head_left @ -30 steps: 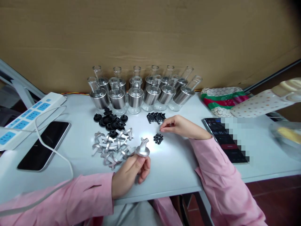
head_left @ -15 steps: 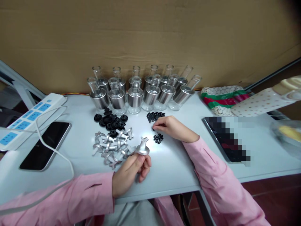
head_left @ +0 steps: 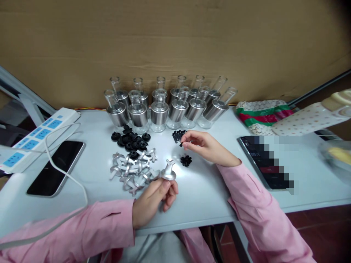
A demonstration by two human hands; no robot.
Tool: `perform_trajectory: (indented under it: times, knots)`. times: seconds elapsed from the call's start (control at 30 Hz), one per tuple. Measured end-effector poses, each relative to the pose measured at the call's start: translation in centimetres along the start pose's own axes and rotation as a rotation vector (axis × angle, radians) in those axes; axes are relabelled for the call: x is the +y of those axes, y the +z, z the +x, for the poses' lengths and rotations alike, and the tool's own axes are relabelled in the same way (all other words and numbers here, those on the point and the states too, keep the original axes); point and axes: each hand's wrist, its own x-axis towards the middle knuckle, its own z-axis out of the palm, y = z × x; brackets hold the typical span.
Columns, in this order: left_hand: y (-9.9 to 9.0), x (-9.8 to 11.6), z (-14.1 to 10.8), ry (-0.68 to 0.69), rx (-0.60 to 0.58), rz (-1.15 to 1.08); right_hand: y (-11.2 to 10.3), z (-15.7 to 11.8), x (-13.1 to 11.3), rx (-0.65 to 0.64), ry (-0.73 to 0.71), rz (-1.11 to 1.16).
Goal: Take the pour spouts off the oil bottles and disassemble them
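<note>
My left hand is closed on a silver pourer spout, held upright near the table's front edge with its flanged disc above the fingers. My right hand pinches a small black part between thumb and fingertip; its exact shape is too small to make out. Just below that hand lies a cluster of small black rings. Partly behind its fingers is a row of slim black pieces. Left of my hands are a heap of silver spouts and a pile of black ribbed stoppers.
Glass bottles with steel sleeves stand in two rows before the cardboard wall. A power strip, a phone and a white cable lie left. On the right are another phone, a patterned bag and a dotted white object.
My right hand has shifted slightly up, away from the black rings, with the small black part at its fingertips. My left hand still holds the spout. The view has shifted slightly.
</note>
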Motion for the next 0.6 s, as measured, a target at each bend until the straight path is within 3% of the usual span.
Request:
perform_trajectory:
  times: [0.1,0.17,0.43,0.6]
  knots:
    - [0.1,0.0,0.1,-0.001,0.003,0.001,0.5,-0.4,-0.8,-0.136,0.034,0.458]
    - [0.1,0.0,0.1,0.000,0.003,-0.002,1.0,-0.6,-1.0,-0.193,0.051,0.591]
    - [0.0,-0.2,0.0,-0.010,0.010,-0.008,2.2,-0.2,-0.5,-0.107,-0.021,0.667]
    - [0.1,0.1,0.1,-0.017,0.007,0.007,2.5,-0.3,-0.5,-0.111,0.004,0.648]
